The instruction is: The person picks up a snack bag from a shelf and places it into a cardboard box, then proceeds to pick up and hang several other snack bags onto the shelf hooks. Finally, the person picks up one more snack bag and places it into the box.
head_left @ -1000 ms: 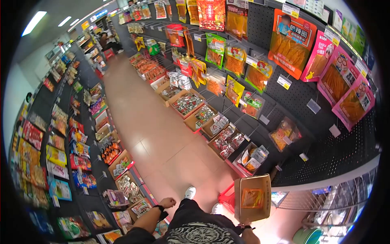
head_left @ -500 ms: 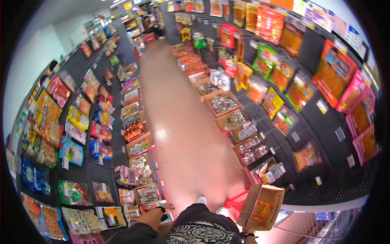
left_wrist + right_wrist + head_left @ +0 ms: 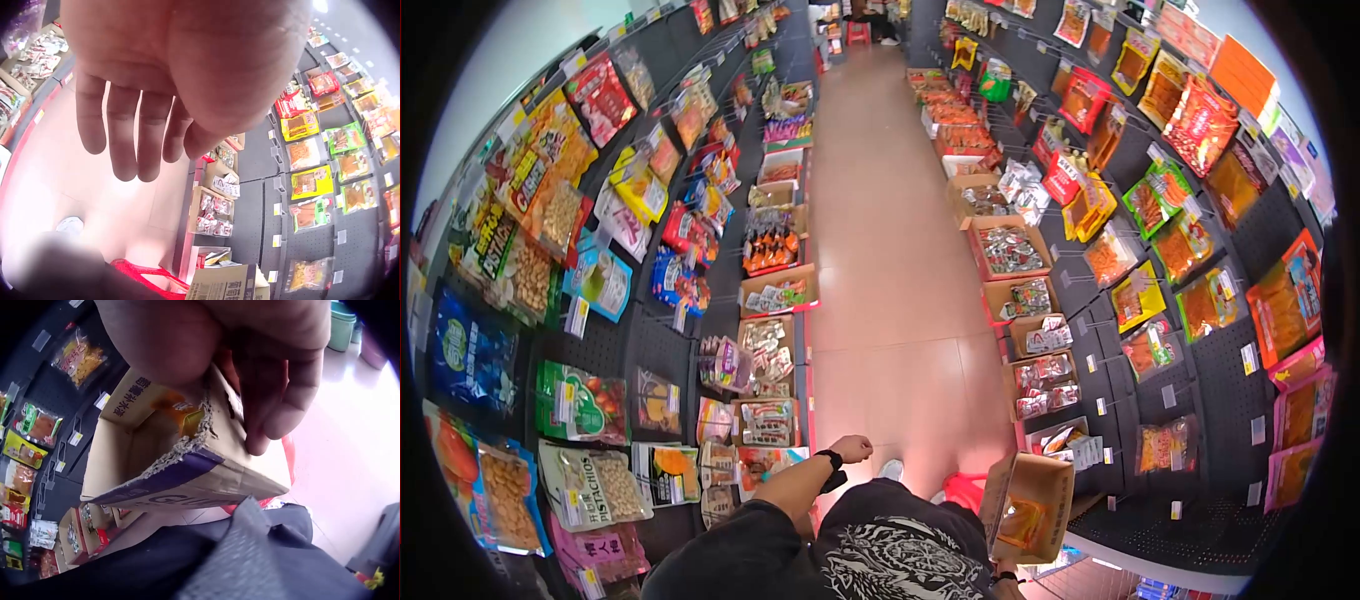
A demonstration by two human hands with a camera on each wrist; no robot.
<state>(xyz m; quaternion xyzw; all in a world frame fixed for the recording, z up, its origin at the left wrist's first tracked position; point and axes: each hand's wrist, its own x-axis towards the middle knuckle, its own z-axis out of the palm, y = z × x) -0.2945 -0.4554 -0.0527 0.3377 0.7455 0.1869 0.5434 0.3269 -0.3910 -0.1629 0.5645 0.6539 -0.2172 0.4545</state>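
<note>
My right hand grips the torn edge of a small open cardboard box, its fingers over the outer side of the wall. Inside the box lies an orange packet, partly hidden by the walls. Low in front of my body, over the aisle floor, hangs my left hand. It holds nothing, and in the left wrist view its fingers hang down, slightly bent. Beside the box, a red plastic object shows near my legs.
Snack packets hang on racks on both sides, including a pistachio bag at left and a clear bag at right. Low cartons line the tiled aisle floor. A person sits far back near a red stool.
The head view has turned left, so the aisle now runs up the middle. My left hand has come forward and away from the left shelf. The box stays in my right hand.
</note>
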